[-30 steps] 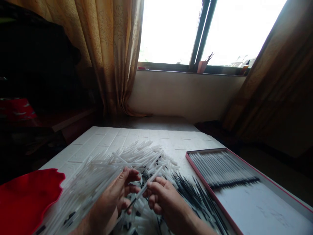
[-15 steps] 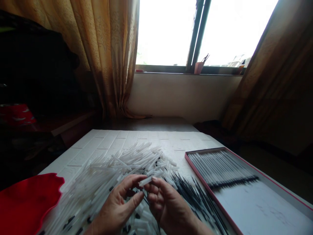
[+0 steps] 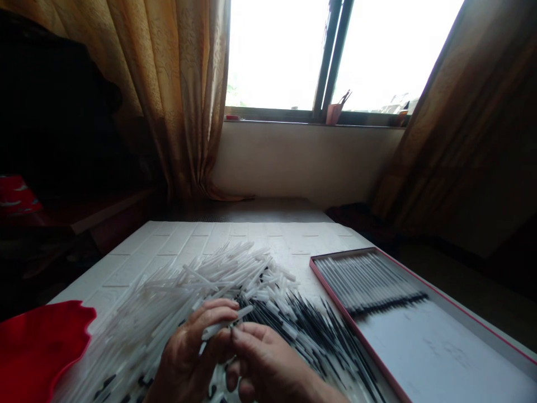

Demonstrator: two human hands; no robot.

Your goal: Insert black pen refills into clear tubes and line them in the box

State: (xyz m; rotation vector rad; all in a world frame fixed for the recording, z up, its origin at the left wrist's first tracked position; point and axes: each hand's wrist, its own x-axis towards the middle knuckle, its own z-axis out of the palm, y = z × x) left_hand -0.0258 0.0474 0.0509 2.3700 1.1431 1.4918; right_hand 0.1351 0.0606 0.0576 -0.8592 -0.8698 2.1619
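Observation:
My left hand (image 3: 191,344) is closed round a short white plastic tube (image 3: 213,330), which sticks out between its fingers. The thumb and forefinger of my right hand (image 3: 271,355) pinch something small beside the left fingertips; I cannot make it out. A pale tip (image 3: 245,311) shows just above the pinch, perhaps part of the same tube. Both hands meet over a heap of long translucent white tubes (image 3: 226,268). To the right of them lie many thin black rods with pale ends (image 3: 323,324), like pen refills.
At right stands a shallow pink-edged box (image 3: 331,288) holding a row of clear tubes with dark ends (image 3: 369,280). A red scallop-edged tray (image 3: 46,347) is at the left. All rest on a white brick-patterned tabletop (image 3: 138,246). A pink cup (image 3: 334,113) stands on the windowsill.
My hands have drawn together and shifted slightly left. The short white tube, earlier between both hands' fingertips, now lies in my left fingers. The view has turned slightly right.

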